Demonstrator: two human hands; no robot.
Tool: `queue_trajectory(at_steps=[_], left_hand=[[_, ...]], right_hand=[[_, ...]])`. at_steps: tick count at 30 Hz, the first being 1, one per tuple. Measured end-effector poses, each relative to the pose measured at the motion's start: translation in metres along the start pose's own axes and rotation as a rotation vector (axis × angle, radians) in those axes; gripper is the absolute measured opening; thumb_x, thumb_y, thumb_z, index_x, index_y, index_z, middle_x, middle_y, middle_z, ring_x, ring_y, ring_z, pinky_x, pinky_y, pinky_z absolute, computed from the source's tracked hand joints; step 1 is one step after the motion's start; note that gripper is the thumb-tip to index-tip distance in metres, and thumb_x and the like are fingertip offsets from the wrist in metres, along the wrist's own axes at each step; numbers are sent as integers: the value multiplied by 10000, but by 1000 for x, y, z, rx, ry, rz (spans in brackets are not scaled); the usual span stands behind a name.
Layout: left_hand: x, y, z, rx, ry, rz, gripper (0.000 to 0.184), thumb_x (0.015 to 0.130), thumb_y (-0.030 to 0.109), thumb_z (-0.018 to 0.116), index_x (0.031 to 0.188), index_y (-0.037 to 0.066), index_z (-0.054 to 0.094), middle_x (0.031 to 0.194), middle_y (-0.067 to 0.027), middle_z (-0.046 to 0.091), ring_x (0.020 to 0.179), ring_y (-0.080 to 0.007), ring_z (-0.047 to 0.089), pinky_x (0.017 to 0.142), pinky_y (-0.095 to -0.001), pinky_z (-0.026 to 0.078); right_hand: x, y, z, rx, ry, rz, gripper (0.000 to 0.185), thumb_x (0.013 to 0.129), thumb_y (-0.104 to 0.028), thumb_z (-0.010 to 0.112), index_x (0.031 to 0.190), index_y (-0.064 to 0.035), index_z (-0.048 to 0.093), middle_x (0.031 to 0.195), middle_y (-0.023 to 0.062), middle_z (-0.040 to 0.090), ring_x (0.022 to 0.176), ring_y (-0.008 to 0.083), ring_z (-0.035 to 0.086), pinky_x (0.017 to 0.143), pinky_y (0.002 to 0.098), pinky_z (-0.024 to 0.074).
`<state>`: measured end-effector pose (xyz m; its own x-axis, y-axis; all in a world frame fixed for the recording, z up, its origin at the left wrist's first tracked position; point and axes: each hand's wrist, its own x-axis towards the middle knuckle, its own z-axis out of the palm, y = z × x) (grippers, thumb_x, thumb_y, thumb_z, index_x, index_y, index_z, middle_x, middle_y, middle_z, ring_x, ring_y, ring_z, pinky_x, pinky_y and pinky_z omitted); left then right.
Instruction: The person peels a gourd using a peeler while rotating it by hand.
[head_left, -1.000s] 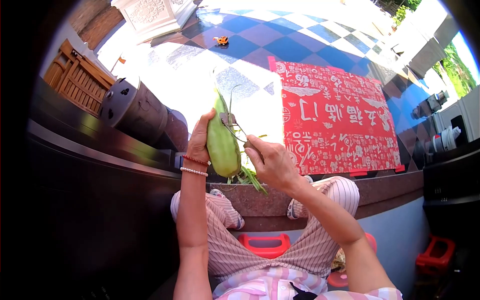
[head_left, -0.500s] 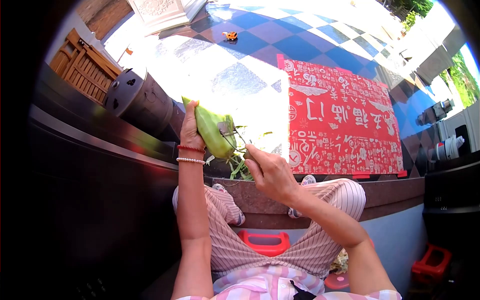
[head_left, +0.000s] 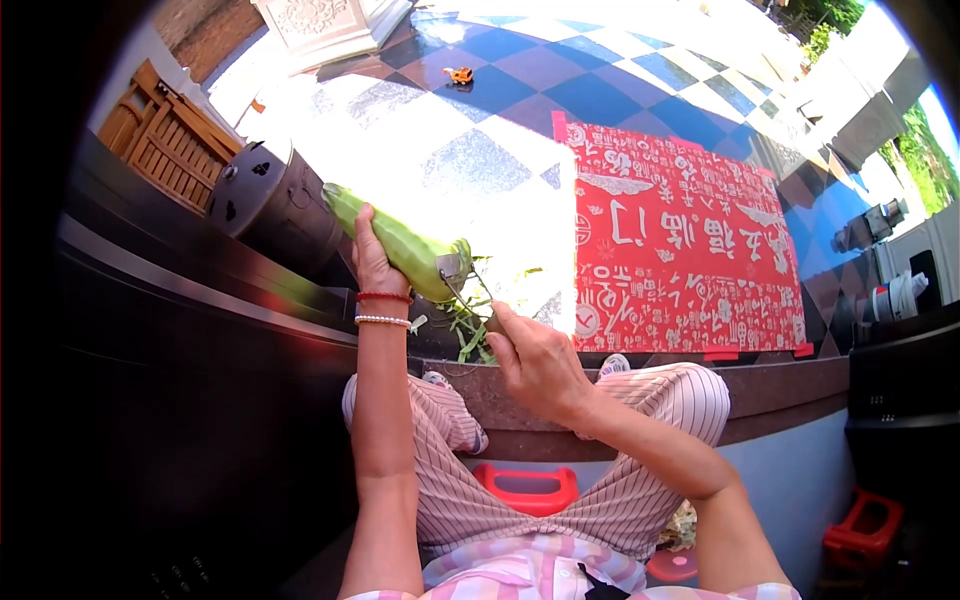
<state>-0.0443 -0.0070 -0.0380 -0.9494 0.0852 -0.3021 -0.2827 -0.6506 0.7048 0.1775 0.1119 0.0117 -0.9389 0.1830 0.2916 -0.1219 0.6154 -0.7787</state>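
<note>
Left grip (head_left: 376,260) round gourd (head_left: 408,245), right grip (head_left: 538,358) clenching peeler (head_left: 452,266) — could skid off (near gourd's end) if gourd twists.

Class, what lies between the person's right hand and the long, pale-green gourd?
In the head view, a grey Y-shaped metal peeler spans the stretch: the right hand holds its handle, and its blade end lies over the gourd.
</note>
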Motion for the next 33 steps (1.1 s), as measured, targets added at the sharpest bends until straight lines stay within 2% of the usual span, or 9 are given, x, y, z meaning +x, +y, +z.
queue_trajectory(at_steps=[4, 7, 11, 13, 18, 23, 27, 30, 33], left_hand=[[0, 0, -4, 11, -7, -38, 444, 771, 396, 659, 1020, 56, 517, 864, -67, 561, 780, -191, 580, 688, -330, 508], [8, -4, -7, 28, -8, 130, 442, 783, 416, 635, 1030, 66, 525, 914, -72, 573, 837, -193, 576, 751, -347, 497], [1, 30, -1, -119, 25, 17, 425, 798, 456, 584, 1044, 112, 537, 989, -58, 589, 908, -211, 570, 831, -379, 473], [-3, 30, 4, -140, -55, -17, 414, 799, 444, 587, 1048, 117, 538, 998, -55, 591, 920, -211, 568, 830, -381, 473], [-17, 23, 16, -196, -285, -239, 433, 793, 436, 593, 1056, 95, 541, 963, -78, 600, 867, -229, 590, 818, -357, 490], [-53, 17, 37, -213, -512, -470, 601, 792, 522, 556, 1032, -28, 521, 887, -126, 592, 790, -213, 604, 759, -337, 519], [-66, 11, 38, -112, -699, -482, 595, 863, 465, 477, 1287, 61, 372, 970, -121, 549, 841, -206, 594, 751, -324, 521], [-77, 6, 45, -12, -647, -465, 567, 822, 496, 530, 1061, -17, 506, 866, -119, 586, 803, -203, 609, 745, -321, 525], [-77, 2, 41, 50, -639, -565, 519, 832, 469, 531, 1049, -2, 527, 852, -122, 609, 766, -199, 623, 700, -313, 536]], right_hand=[[1, -5, -6, -11, -29, 33, 315, 856, -130, 523, 1120, 36, 474, 752, 208, 583, 658, 378, 585, 576, 446, 465], [-8, -9, -8, 22, -47, -13, 318, 853, -134, 527, 1121, 30, 476, 750, 203, 585, 649, 376, 584, 572, 445, 465], [-18, -9, -6, 19, -131, 5, 288, 853, -138, 525, 1096, 14, 497, 797, 204, 601, 681, 375, 594, 588, 437, 463], [-7, -2, -17, 81, -99, 72, 269, 852, -151, 529, 1061, 19, 535, 825, 227, 609, 712, 375, 602, 618, 425, 468], [20, -1, -46, 132, -28, 223, 245, 864, -166, 532, 1027, 13, 570, 630, 192, 566, 550, 314, 574, 523, 375, 421], [34, 4, -46, 153, 127, 152, 227, 878, -150, 518, 1020, 22, 559, 653, 184, 572, 545, 274, 570, 512, 351, 411], [43, -1, -44, 174, 176, 140, 221, 878, -139, 518, 1025, 23, 553, 680, 192, 580, 559, 288, 573, 518, 352, 417], [53, -1, -40, 110, 251, 97, 210, 867, -131, 525, 1014, 15, 555, 711, 201, 591, 601, 327, 587, 536, 383, 432], [59, 1, -36, -25, 299, 3, 218, 854, -136, 533, 1016, 10, 556, 747, 200, 600, 651, 358, 595, 556, 421, 447]])
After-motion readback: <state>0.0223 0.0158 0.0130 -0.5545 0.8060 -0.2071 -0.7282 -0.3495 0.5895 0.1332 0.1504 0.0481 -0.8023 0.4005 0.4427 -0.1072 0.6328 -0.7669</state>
